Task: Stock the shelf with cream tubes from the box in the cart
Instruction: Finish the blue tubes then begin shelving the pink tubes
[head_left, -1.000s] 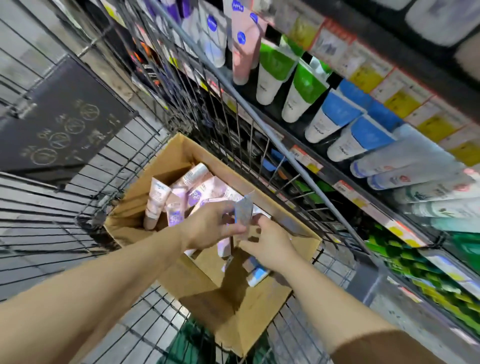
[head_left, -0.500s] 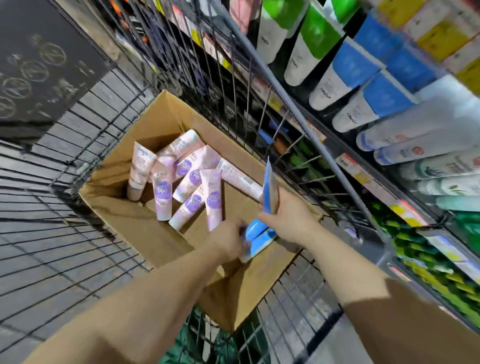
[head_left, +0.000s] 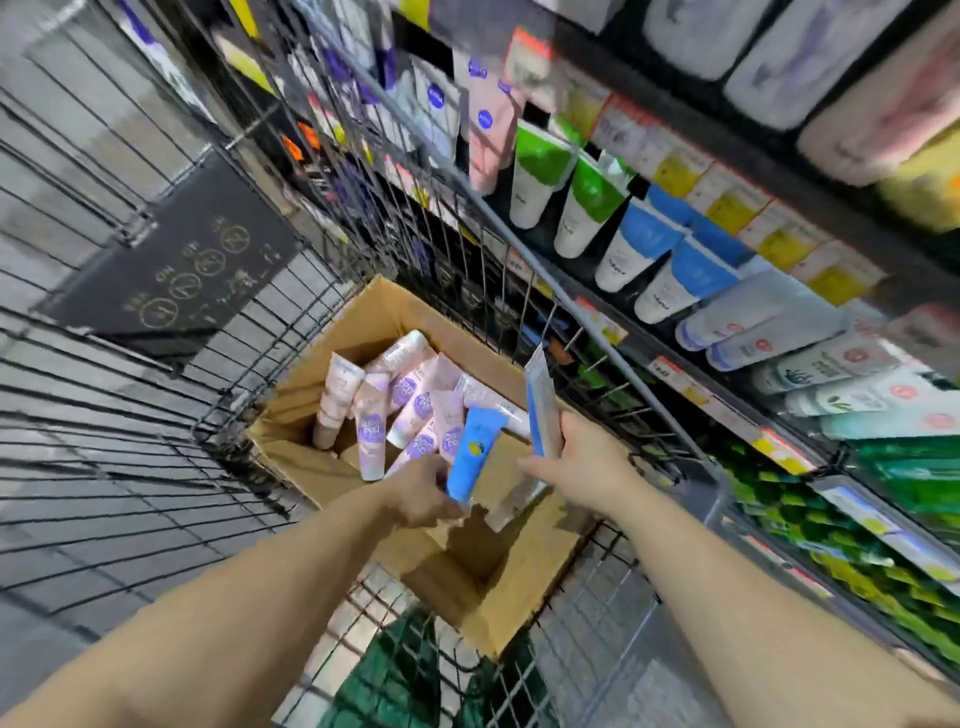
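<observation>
An open cardboard box (head_left: 358, 327) sits in the wire cart (head_left: 597, 343). Several pink and purple cream tubes (head_left: 410, 400) lie in its far half. My left hand (head_left: 423, 491) is over the box's near part, shut on a blue cream tube (head_left: 475, 452) held upright. My right hand (head_left: 582, 457) is just right of it, shut on another blue and white tube (head_left: 543, 402) that stands edge-on above the box rim. The shelf (head_left: 691, 384) to the right holds rows of blue-capped, green-capped and white tubes.
The cart's wire wall stands between the box and the shelf. A dark sign panel (head_left: 176, 270) hangs on the cart's far end. Price tags (head_left: 727, 202) line the shelf rails. Green packets (head_left: 841, 530) fill the lower shelf. Something green (head_left: 395, 670) lies under the cart floor.
My left hand has lifted a blue tube up out of the box's near part. My right hand keeps its tube upright and has risen slightly. The view has tilted up toward the shelf.
</observation>
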